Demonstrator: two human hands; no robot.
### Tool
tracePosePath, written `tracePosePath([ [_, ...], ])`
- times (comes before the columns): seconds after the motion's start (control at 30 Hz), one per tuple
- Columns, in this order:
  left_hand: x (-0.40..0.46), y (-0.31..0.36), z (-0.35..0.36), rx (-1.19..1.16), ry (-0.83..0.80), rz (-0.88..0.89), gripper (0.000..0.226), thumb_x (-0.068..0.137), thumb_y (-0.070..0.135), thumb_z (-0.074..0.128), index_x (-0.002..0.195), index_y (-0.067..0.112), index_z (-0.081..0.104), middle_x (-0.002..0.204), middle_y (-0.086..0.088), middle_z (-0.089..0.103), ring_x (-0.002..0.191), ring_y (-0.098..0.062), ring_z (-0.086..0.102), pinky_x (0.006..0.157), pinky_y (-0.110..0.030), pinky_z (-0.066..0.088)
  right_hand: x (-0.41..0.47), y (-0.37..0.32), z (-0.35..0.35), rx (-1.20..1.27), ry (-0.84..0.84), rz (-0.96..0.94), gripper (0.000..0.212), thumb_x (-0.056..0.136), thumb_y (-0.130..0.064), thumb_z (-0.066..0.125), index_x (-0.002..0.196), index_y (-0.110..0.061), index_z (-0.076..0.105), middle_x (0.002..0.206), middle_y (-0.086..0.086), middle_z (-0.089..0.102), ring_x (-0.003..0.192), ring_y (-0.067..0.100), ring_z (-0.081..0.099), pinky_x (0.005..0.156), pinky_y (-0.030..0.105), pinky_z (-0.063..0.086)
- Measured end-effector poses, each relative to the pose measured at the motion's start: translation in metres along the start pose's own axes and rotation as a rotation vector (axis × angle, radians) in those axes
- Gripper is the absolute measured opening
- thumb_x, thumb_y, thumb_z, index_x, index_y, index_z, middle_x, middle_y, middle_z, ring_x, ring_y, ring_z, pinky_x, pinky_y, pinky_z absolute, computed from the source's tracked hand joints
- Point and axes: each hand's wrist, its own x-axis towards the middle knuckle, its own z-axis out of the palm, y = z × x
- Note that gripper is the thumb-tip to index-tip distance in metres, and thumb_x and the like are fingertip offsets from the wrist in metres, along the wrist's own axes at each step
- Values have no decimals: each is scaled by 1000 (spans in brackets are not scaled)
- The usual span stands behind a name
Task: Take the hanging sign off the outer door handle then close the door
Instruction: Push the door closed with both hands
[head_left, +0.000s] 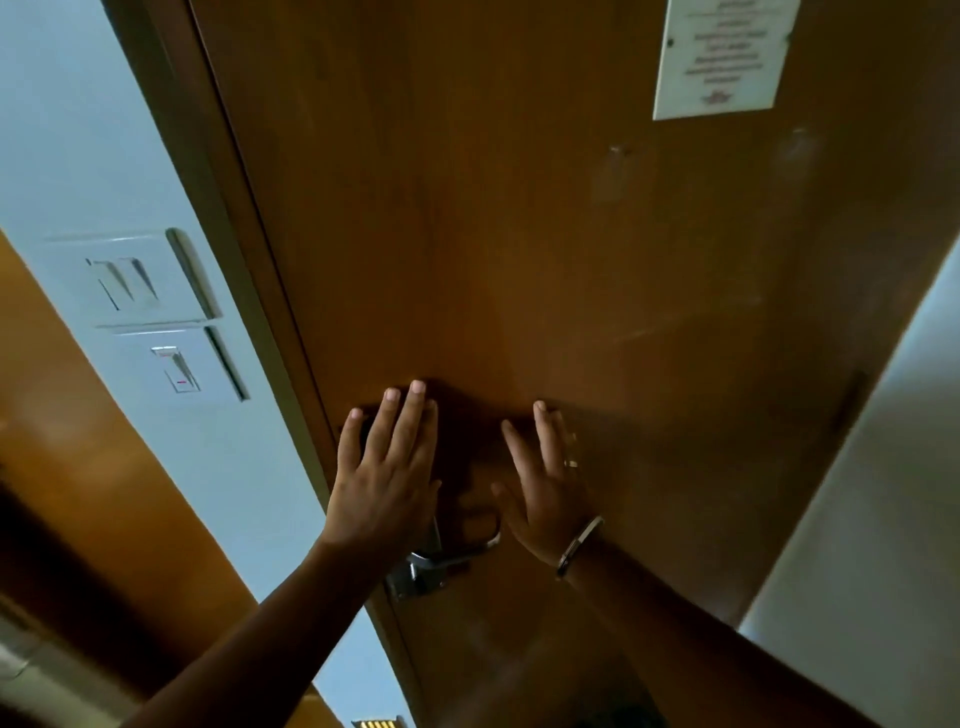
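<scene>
A brown wooden door fills most of the view, its left edge against the frame. My left hand lies flat on the door near that edge, fingers spread, holding nothing. My right hand also presses flat on the door, fingers apart, with a ring and a metal bracelet on the wrist. Between and just below the hands sits the silver lever handle on its plate. No hanging sign shows anywhere in view.
A white printed notice is fixed high on the door. Two white switch plates sit on the pale wall left of the door frame. A pale wall borders the door on the right.
</scene>
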Motion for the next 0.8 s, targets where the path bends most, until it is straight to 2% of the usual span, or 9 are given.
tracePosePath([
  [0.07, 11, -3, 16, -16, -1, -63, 91, 77, 41, 74, 150, 6, 32, 160, -18, 20, 144, -40, 24, 112, -60, 21, 24, 13, 2, -65, 7, -66, 67, 91, -49, 49, 151, -31, 26, 163, 12, 8, 149, 34, 7, 118, 52, 12],
  [0.13, 23, -6, 30, -37, 12, -135, 91, 79, 45, 71, 152, 11, 29, 161, -19, 17, 145, -40, 19, 113, -60, 19, 47, 23, 5, -140, 16, -118, 76, 83, -41, 62, 150, -29, 29, 162, 14, 10, 147, 39, 11, 116, 58, 16],
  [0.27, 51, -16, 49, -66, 25, -256, 102, 76, 62, 66, 155, 22, 15, 162, -20, 11, 147, -42, 9, 115, -60, 9, 85, 34, 6, -310, 18, -176, 95, 66, -27, 78, 149, -29, 31, 160, 17, 16, 145, 42, 14, 111, 62, 12],
  [0.33, 70, -22, 57, -77, 13, -289, 108, 73, 67, 66, 156, 26, 8, 162, -21, 9, 146, -44, 8, 114, -61, 8, 106, 36, 7, -369, 23, -198, 98, 66, -28, 80, 149, -31, 29, 160, 17, 12, 146, 42, 14, 111, 64, 12],
  [0.47, 106, -34, 74, -133, -24, -339, 114, 69, 67, 70, 155, 28, 8, 161, -24, 7, 145, -47, 11, 111, -64, 14, 143, 32, 10, -434, 8, -228, 108, 67, -34, 82, 152, -32, 16, 160, 16, 1, 147, 41, 7, 112, 67, 12],
  [0.6, 124, -40, 91, -231, -28, -352, 117, 71, 62, 72, 155, 31, -4, 162, -20, -1, 147, -42, 3, 110, -61, 18, 161, 36, 13, -531, -43, -213, 109, 70, -21, 80, 152, -31, 9, 161, 15, -4, 147, 42, 3, 110, 71, 11],
  [0.8, 153, -57, 117, -294, -17, -287, 116, 74, 59, 71, 153, 35, -10, 159, -8, -19, 146, -30, -14, 115, -57, 6, 183, 44, 15, -629, -39, -187, 95, 67, -20, 82, 148, -30, 33, 158, 17, 25, 143, 42, 25, 102, 73, 29],
])
